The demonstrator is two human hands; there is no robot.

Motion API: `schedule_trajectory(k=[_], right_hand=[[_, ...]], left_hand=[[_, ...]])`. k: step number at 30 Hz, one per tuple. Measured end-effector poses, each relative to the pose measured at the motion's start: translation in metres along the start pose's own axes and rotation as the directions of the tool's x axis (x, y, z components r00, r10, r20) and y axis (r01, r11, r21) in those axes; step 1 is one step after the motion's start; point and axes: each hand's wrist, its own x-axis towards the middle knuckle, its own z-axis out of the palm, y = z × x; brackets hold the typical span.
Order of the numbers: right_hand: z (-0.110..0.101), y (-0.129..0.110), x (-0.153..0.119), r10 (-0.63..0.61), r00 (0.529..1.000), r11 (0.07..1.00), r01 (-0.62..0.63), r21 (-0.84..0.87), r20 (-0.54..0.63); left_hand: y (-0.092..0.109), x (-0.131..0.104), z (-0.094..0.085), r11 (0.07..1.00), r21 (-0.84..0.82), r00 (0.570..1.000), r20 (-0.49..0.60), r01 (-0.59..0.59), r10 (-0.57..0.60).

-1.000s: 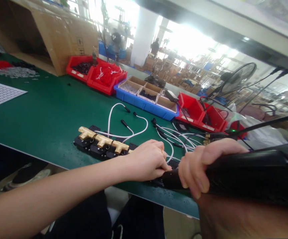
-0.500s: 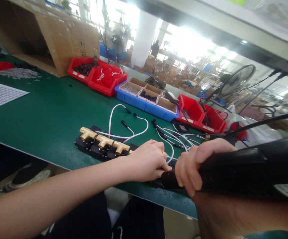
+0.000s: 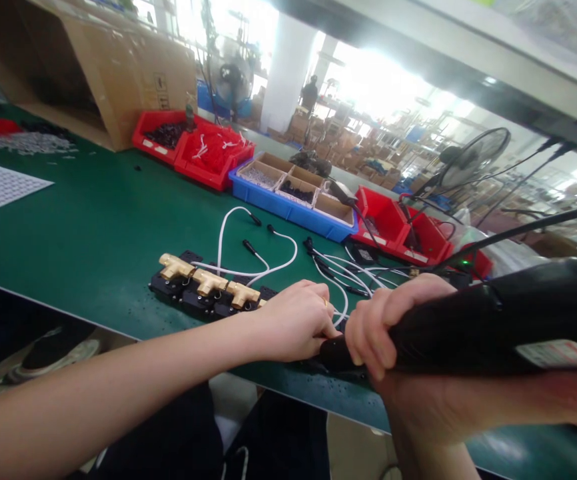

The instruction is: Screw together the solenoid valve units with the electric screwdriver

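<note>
My right hand is wrapped round the front of a thick black electric screwdriver, which lies nearly level and points left. Its narrow nose reaches the fingers of my left hand. Those fingers are bent downward and pressed together at the bench; what they grip is hidden. Left of this hand stands a row of black housings with brass T-shaped fittings on top, partly covered by my forearm. White cables with black plugs curl on the green bench behind them.
Behind the work stand red bins, a blue tray with divided small parts, and more red bins. More white cables lie behind my hands. A cardboard box and a printed sheet are at left.
The rear of the screwdriver has swung a little, showing more of its label, and my right hand has shifted slightly left. A small green light now shows behind it. My left hand stays put.
</note>
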Motion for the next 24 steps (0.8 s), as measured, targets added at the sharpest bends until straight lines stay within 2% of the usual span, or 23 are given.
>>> schedule_trajectory(k=[5,10,13,17,21,24], right_hand=[[0.005,-0.012,0.002,-0.086,0.995,0.996,0.088,-0.029,0.050],[0.015,-0.006,0.006,-0.175,0.983,0.982,0.178,-0.064,0.056],[0.019,0.000,0.005,-0.160,0.986,0.986,0.162,-0.047,0.045],[0.014,-0.001,0.005,-0.114,0.992,0.993,0.116,-0.031,0.043],[0.009,-0.006,0.007,-0.069,0.980,0.994,0.084,-0.075,0.185],[0.012,-0.006,0.006,-0.125,0.984,0.985,0.138,-0.105,0.123]], left_hand=[[0.004,-0.002,-0.005,0.998,0.070,1.000,0.016,0.010,-0.011],[-0.001,-0.026,-0.020,0.987,0.159,0.998,-0.049,-0.020,0.028],[-0.005,-0.040,-0.025,0.989,0.150,0.998,-0.063,0.002,0.007],[-0.007,-0.046,-0.025,0.992,0.124,0.998,-0.056,0.008,-0.001],[-0.007,-0.046,-0.024,0.981,0.195,1.000,-0.026,-0.005,0.011],[-0.007,-0.045,-0.025,0.970,0.242,1.000,-0.019,-0.009,0.014]])
